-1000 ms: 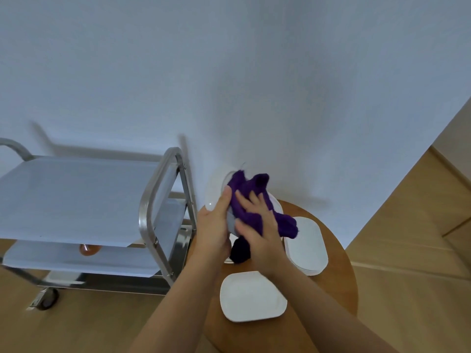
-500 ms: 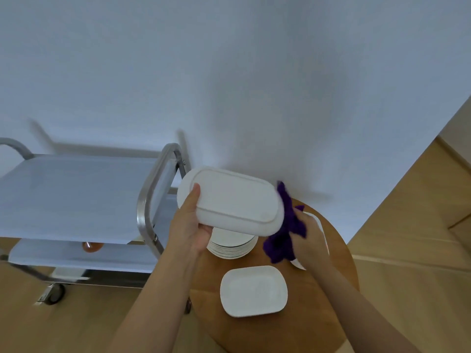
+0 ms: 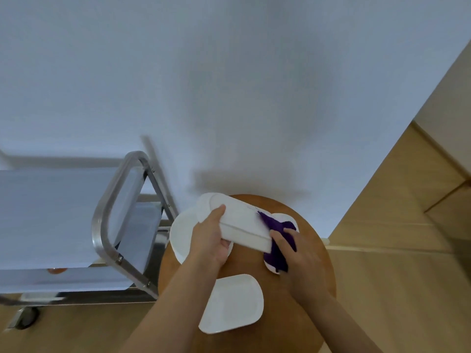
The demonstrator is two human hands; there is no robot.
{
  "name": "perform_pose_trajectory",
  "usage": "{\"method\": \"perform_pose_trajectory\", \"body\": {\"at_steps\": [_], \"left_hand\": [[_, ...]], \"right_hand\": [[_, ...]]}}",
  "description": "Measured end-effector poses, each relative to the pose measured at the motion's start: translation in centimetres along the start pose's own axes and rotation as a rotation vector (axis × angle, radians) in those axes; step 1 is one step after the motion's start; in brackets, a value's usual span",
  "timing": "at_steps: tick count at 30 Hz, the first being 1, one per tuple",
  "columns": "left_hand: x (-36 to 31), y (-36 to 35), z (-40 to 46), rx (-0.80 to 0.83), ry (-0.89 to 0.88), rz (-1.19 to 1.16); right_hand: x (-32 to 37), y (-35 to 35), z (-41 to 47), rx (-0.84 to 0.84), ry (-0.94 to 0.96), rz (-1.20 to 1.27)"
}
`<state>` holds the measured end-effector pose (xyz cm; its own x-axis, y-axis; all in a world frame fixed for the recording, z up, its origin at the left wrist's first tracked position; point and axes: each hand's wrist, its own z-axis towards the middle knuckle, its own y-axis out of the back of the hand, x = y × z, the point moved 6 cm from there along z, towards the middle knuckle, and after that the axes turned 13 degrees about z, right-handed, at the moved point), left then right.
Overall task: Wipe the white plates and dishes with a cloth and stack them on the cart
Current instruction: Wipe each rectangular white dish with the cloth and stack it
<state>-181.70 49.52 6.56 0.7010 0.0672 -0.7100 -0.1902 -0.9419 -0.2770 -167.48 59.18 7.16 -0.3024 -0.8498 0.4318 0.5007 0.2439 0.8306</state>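
1. L hand (image 3: 211, 240) grips the white oblong dish (image 3: 237, 225) by its left end, thumb on top, fingers curled under. Dish is lifted off the worktop and tilted, underside facing up. Prob held this way so the cloth can reach the bottom face.
2. R hand (image 3: 298, 256) is closed on the purple cloth (image 3: 276, 238), bunched and pressed vs the dish's right end. Looks like mid-wipe on the base/rim.
3. Dish hangs over the far-centre of the round wooden worktop (image 3: 316, 250), above a round white plate (image 3: 181, 233) at the left edge; can't tell if that one is a single plate or a stack.
4. Another white dish (image 3: 285, 217) lies far-right, mostly hidden by cloth and R hand. A rounded rectangular dish (image 3: 232, 303) lies flat at the near edge, apart from both hands; wiped or not, can't tell.
5. Steel cart (image 3: 107, 225) stands just left of the worktop, close enough to pass dishes across. Its top shelf shows no plates; lower shelf has a small orange item (image 3: 57, 270), unclear what.
6. So stacking on the cart has not begun as far as visible.
7. Room: plain pale wall behind, light wood floor (image 3: 395, 289), cart on castors. Frame slightly blurred.
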Motion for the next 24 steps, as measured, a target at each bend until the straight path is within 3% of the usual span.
{"method": "perform_pose_trajectory", "body": {"at_steps": [5,8,10,12,16,20,24], "left_hand": [[1.7,-4.9,0.9,0.082,0.019,0.155],[3.2,-7.5,1.8,0.238,-0.055,0.567],[4.2,-7.3,3.0,0.144,-0.19,0.844],[6.1,-6.1,4.2,-0.007,-0.177,1.001],[13.4,-5.2,5.6,0.117,0.088,0.919],[16.1,-4.1,8.3,-0.031,0.147,0.866],[17.5,-4.4,11.8,-0.092,0.163,0.903]], "right_hand": [[-6.0,0.0,0.5,-0.034,-0.161,0.176],[-10.9,-0.2,-0.4,-0.127,-0.503,0.395],[-13.7,-1.5,-1.5,-0.193,-0.702,0.631],[-15.4,-3.0,-2.3,-0.18,-0.86,0.794],[-17.8,-6.9,-4.2,-0.009,-1.103,0.926],[-19.3,-9.5,-5.5,0.103,-1.236,0.988],[-21.1,-10.6,-5.5,0.134,-1.235,0.938]]}}
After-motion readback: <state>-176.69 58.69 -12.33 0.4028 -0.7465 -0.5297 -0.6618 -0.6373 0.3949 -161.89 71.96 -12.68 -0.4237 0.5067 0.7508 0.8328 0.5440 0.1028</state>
